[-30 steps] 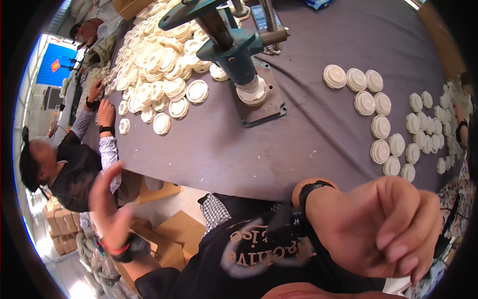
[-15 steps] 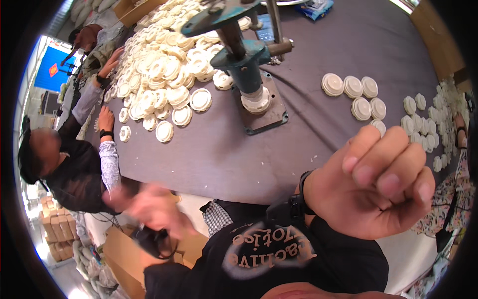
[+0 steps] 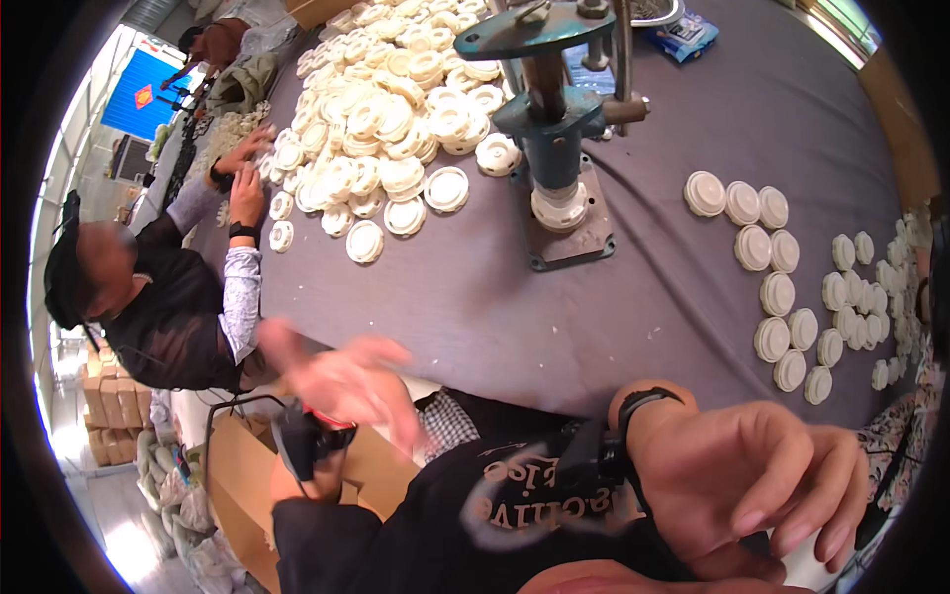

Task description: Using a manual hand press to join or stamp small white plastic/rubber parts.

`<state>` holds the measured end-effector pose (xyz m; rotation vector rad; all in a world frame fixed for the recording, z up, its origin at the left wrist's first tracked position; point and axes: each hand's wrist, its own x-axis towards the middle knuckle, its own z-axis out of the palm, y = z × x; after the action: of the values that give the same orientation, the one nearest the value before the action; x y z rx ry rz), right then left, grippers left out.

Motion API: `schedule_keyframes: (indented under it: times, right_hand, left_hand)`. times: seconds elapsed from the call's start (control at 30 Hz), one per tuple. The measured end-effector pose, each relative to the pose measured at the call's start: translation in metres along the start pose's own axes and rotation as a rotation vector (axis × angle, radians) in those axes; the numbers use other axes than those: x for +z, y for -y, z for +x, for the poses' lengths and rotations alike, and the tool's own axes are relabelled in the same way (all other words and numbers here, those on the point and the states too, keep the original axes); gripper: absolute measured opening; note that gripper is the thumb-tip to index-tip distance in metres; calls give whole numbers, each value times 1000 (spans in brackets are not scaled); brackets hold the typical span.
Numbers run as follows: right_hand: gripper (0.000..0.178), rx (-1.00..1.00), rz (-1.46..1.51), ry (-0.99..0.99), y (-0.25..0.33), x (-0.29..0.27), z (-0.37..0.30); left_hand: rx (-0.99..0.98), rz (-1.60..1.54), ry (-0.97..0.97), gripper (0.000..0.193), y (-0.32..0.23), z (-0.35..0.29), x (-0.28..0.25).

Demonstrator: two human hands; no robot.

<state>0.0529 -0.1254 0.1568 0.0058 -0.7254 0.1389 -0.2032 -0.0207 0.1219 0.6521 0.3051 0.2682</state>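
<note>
A broad bench (image 3: 693,129) under a dark grey cloth fills the upper part of the view; on its far left lies a big heap of cream round caps (image 3: 386,109), spilling toward the near edge in loose singles; near the middle stands a teal hand press (image 3: 554,119) on a flat base plate, with one cream cap (image 3: 559,206) seated under its column; to the right a curved row of finished caps (image 3: 777,272) runs down toward the bench edge, and a denser scatter lies further right at the rim. At the far edge sits a small blue packet (image 3: 683,35).

A co-worker in dark clothes (image 3: 173,307) sits at the left of the bench, both hands at the edge of the heap (another person shows beyond, top left).

The person's right hand (image 3: 752,485) is low and close to the camera, off the near edge of the bench, a black watch at the wrist; its fingers (image 3: 831,495) are curled downward and rest on something white (image 3: 816,564) at the bottom rim, too cut off to identify, and whether they grip it cannot be told. The left hand (image 3: 346,381) is blurred, held below the bench edge with fingers spread wide and nothing in them, just above a dark object with a red band (image 3: 312,436).
</note>
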Motion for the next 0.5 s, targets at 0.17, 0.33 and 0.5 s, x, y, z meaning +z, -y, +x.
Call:
schedule_keyframes:
  times: [0.17,0.33,0.5]
  right_hand:
    - [6,-305,37,-15,-20,3,1]
    - [2,-114,202,165,-2,1,-8]
    - [8,203,41,460,12,-15,-8]
  left_hand:
    - [-72,1982,28,49,-23,38,8]
    - [36,2353,369,55,9,52,-12]
    - [712,985,-93,71,-18,60,-8]
